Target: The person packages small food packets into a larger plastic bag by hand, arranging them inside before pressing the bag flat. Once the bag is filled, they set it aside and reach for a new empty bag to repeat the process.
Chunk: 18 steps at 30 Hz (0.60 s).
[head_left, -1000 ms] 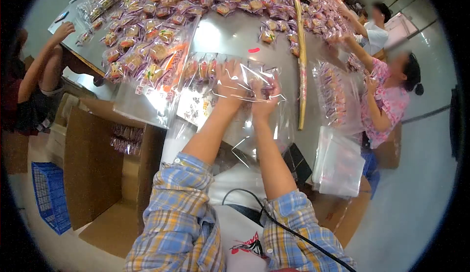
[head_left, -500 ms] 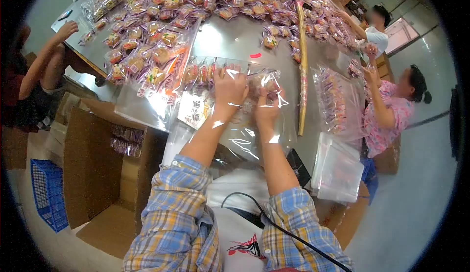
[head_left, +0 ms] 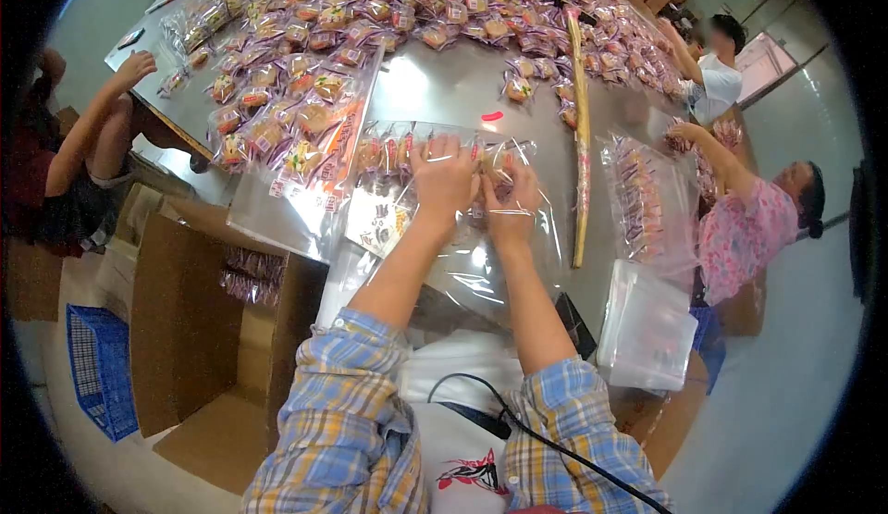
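Note:
A clear plastic bag lies in front of me on the metal table, with a row of small wrapped cakes across its far part. My left hand curls over the middle of the row, its fingertips partly hidden among the packets. My right hand closes thumb and fingers on a wrapped cake at the row's right end, partly behind shiny film. Both hands appear to be inside the bag. A white printed card shows under the film left of my left wrist.
A heap of wrapped cakes covers the far table. A wooden stick lies right, near a filled bag and stacked empty bags. An open carton and blue crate stand left. Co-workers flank the table.
My hands have shifted slightly within the row and sit closer together, the right hand now closed further round a packet. At right, the co-worker in pink has leaned and reached toward the table.

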### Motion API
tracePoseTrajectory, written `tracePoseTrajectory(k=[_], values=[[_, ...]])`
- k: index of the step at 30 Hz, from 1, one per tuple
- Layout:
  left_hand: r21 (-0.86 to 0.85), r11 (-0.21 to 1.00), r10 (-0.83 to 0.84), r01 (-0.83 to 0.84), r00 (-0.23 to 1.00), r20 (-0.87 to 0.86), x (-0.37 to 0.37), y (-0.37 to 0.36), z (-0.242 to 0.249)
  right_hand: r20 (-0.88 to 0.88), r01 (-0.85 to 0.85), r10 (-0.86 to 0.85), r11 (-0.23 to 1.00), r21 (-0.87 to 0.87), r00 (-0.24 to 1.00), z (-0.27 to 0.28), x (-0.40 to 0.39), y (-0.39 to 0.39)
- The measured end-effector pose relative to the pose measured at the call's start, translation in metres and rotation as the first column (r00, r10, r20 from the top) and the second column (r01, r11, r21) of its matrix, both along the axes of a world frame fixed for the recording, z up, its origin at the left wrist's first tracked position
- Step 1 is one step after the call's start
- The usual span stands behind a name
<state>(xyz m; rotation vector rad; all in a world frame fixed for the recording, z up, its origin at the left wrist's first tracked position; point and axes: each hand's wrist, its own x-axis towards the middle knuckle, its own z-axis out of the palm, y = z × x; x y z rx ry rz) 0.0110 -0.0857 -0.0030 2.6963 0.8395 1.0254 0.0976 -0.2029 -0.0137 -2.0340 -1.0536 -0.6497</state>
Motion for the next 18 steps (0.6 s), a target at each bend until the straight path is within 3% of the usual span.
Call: tracePoseTrajectory(k=[4, 7, 10, 13, 16, 18], values=[[-0.062, 0.998, -0.011, 0.007, 0.998, -0.060, -0.008, -0.004, 0.018, 0.074, -0.014, 0.019, 0.998, -0.058, 0.997, -0.004, -0.005, -0.003], [-0.094, 0.995, -0.002, -0.013, 0.988, -0.154, -0.008, -0.006, 0.026, 0.033, -0.026, 0.030, 0.994, -0.108, 0.999, 0.007, -0.009, -0.007], [0.321, 0.930, -0.162, 0.178, 0.984, -0.078, -0.013, 0.001, 0.014, -0.026, -0.066, 0.063, 0.988, -0.139, 0.998, 0.007, -0.006, -0.009], [0.156, 0.944, -0.273, 0.289, 0.955, -0.120, -0.011, -0.001, 0.013, -0.094, -0.136, 0.124, 0.980, -0.144, 0.988, -0.001, -0.002, -0.011], [0.044, 0.949, -0.304, 0.312, 0.943, -0.133, -0.016, -0.004, 0.024, -0.004, -0.128, 0.128, 0.991, -0.035, 0.992, -0.005, -0.003, -0.003], [-0.029, 0.941, -0.337, 0.336, 0.932, -0.132, -0.012, -0.001, 0.026, -0.140, -0.159, 0.159, 0.987, 0.008, 0.977, -0.008, -0.003, -0.003]])
